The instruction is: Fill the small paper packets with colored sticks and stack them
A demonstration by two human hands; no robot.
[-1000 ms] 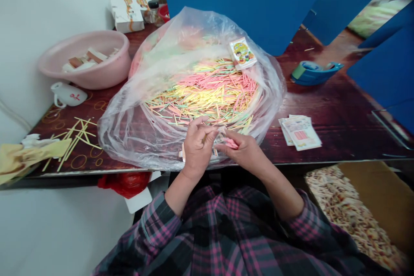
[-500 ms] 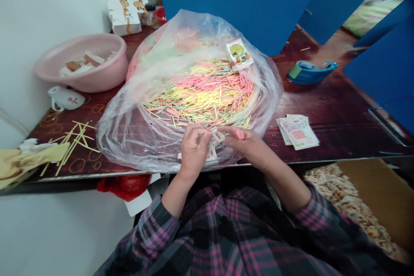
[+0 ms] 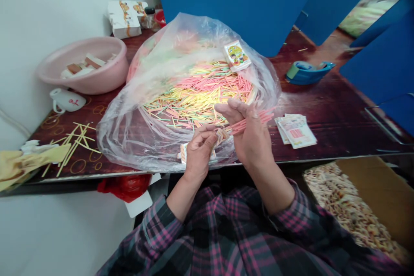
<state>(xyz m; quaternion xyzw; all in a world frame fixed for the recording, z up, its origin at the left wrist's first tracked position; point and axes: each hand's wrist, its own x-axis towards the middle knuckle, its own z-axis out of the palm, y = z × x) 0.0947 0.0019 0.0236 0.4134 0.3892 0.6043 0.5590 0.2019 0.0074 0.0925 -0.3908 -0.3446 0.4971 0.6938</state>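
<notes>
Near the front edge of our bench (image 3: 339, 125), where the open bag (image 3: 124, 148) seems placed for easy reach, our left hand (image 3: 199, 148) pinches a small packet (image 3: 222, 135), and our right hand (image 3: 252, 140) holds pink sticks (image 3: 238, 127) under its thumb, probably to keep them together.

We take this for a home or a small workroom, though we cannot settle which: a white mug (image 3: 68, 100) and a pink basin (image 3: 111, 62) sit by a pale wall (image 3: 64, 0) like household things, while the big clear bag (image 3: 121, 142) of coloured sticks (image 3: 194, 95) gives our surface (image 3: 336, 123) a workshop look.
</notes>
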